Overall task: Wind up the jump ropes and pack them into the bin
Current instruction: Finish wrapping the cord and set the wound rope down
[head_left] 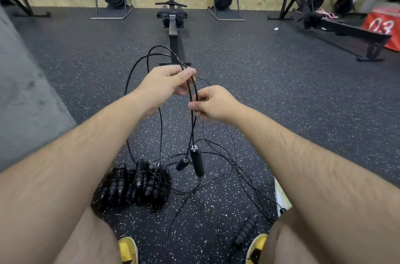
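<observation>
While you sit on the gym floor [249,81], your left hand [166,86] pinches the thin black rope [138,64] between thumb and fingertips, and the other fingers are loosely curled. In this way the gathered loops stand up above the hand and do not slip. Your right hand [214,103] is just below and beside it, with thumb and forefinger closed on the same strands. I judge that it guides the next turn.

Two handles [197,163] hang from these strands just over the floor, and their weight keeps the rope straight for winding. By your left knee a pile of wound ropes [132,185] lies on the floor, probably kept close for packing together. One more handle [246,229] lies near your right shoe [257,244], and loose rope is spread on the floor between your legs.

The bin is hard to find. A pale edge [281,196] beside your right thigh may be part of it, but your leg covers most of it. How many strands each hand holds I cannot tell, because they cross and the fingers hide them.
</observation>
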Tool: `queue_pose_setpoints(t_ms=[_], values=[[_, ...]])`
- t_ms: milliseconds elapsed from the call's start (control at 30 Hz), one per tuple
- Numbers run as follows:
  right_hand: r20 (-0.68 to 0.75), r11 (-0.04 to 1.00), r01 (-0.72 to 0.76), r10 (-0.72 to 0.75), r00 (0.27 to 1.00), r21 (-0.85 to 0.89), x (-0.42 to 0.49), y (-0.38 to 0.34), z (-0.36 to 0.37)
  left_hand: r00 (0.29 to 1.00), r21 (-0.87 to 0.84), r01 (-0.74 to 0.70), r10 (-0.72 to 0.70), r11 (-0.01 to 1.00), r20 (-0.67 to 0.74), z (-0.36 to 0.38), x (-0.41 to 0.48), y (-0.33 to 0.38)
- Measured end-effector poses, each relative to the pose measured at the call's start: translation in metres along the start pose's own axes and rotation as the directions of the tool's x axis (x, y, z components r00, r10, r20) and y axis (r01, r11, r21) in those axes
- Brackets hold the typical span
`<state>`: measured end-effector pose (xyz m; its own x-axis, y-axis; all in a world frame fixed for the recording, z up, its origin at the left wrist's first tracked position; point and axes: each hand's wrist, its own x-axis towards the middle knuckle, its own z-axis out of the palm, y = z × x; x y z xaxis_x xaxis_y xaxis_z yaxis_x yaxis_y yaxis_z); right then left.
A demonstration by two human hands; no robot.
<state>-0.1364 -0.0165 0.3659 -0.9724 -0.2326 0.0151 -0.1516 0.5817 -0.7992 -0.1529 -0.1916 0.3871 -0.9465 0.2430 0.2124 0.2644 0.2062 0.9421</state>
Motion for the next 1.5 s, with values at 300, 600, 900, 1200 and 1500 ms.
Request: queue_pose_setpoints(t_ms=[300,600,900,1200,1500], values=[[-0.16,0.985,0.115,-0.094,0.983,0.129,0.009,-0.023,-0.007,0.958,0.237,0.127,-0.181,0.963,0.221,0.014,-0.02,-0.028],[0.095,0.998,-0.048,0.051,0.994,-0.037,-0.001,-0.011,0.003,0.998,0.175,0.029,-0.02,0.984,-0.052,-0.001,-0.005,-0.01],[0.014,0.995,0.049,-0.051,0.999,0.084,-0.001,-0.019,0.011,0.998,0.129,0.008,0.0,0.992,-0.059,-0.004,-0.005,-0.007],[-0.217,0.989,0.112,-0.088,0.972,0.099,0.01,-0.025,0.002,0.981,0.373,0.135,-0.176,0.918,0.077,-0.009,-0.017,-0.031],[-0.252,0.967,0.142,-0.087,0.964,0.21,0.01,-0.026,-0.004,0.994,0.363,0.1,-0.111,0.926,0.01,-0.001,-0.018,-0.027]])
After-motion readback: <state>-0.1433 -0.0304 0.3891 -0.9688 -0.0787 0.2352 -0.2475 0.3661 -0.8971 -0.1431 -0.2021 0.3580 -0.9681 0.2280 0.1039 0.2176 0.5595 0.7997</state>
